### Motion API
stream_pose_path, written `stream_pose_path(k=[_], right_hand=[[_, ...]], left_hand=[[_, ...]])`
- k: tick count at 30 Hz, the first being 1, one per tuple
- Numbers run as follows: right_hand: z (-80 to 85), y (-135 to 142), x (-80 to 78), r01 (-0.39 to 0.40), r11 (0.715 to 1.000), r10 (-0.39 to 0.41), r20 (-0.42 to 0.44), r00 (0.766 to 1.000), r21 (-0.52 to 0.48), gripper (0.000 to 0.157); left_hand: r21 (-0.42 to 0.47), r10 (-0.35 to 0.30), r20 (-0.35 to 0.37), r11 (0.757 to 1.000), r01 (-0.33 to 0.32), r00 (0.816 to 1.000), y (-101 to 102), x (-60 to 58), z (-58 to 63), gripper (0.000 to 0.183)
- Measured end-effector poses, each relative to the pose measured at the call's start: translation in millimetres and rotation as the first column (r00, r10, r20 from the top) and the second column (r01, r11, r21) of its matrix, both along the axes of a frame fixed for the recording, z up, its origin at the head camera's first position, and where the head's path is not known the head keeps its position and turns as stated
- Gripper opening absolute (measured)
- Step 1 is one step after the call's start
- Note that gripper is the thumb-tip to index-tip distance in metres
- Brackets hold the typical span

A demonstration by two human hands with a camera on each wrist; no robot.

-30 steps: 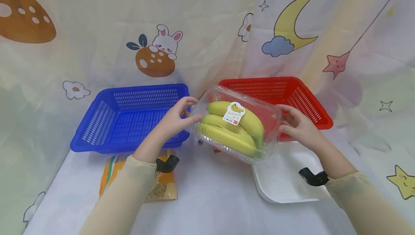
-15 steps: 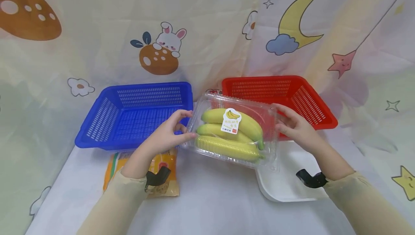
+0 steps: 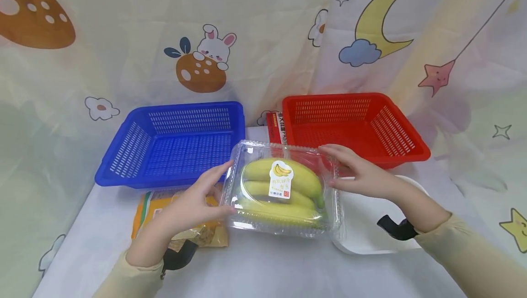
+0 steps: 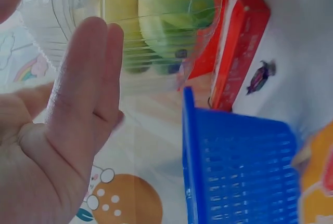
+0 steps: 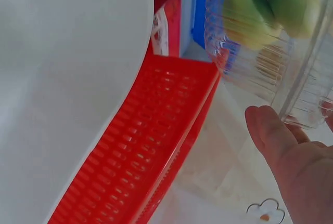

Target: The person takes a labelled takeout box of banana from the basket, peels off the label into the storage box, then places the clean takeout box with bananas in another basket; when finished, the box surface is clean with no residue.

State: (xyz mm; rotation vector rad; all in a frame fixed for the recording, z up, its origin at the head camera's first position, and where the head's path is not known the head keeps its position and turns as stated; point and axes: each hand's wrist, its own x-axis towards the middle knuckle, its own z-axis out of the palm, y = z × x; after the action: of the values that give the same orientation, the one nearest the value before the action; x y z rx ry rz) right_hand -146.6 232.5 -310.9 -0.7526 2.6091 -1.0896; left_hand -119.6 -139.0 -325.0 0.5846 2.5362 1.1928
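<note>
A clear plastic clamshell box of bananas is held between both hands at the middle of the head view, its label side tilted up. Inside lie yellow bananas with green tips, under a white banana sticker. My left hand grips the box's left end, thumb at the front and fingers along the side; the left wrist view shows those fingers extended against the ribbed wall. At the opposite end, my right hand holds the rim between thumb and fingers, with the fingertips at the far corner.
Behind stand a blue basket on the left and a red basket on the right. A red carton sits between them. An orange food bag lies front left; a white tray is front right. A small wrapped candy lies near the carton.
Both hands have brought the box of bananas lower, toward the person and somewhat left, levelling its tilt. More of the red carton and red basket now shows behind it.
</note>
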Motion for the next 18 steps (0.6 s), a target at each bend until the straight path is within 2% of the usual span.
stream_pose_path(k=[7, 13, 18], right_hand=[[-5.3, -10.9, 4.6, -0.083, 0.994, 0.076, 0.099, 0.992, 0.066, 0.077], [-9.4, -18.3, 3.9, -0.158, 0.985, 0.148, 0.128, 0.981, 0.069, 0.077], [-18.5, -23.0, 2.2, -0.171, 0.982, 0.157, 0.155, 0.975, 0.078, 0.079]], left_hand=[[-0.054, 0.083, 0.065, 0.995, -0.08, 0.994, -4.3, 27.2, -15.1, 0.097], [-0.051, 0.107, 0.095, 0.993, -0.103, 0.99, -7.5, 42.2, -27.7, 0.1], [-0.039, 0.119, 0.137, 0.993, -0.115, 0.983, -7.4, 47.8, -36.4, 0.101]])
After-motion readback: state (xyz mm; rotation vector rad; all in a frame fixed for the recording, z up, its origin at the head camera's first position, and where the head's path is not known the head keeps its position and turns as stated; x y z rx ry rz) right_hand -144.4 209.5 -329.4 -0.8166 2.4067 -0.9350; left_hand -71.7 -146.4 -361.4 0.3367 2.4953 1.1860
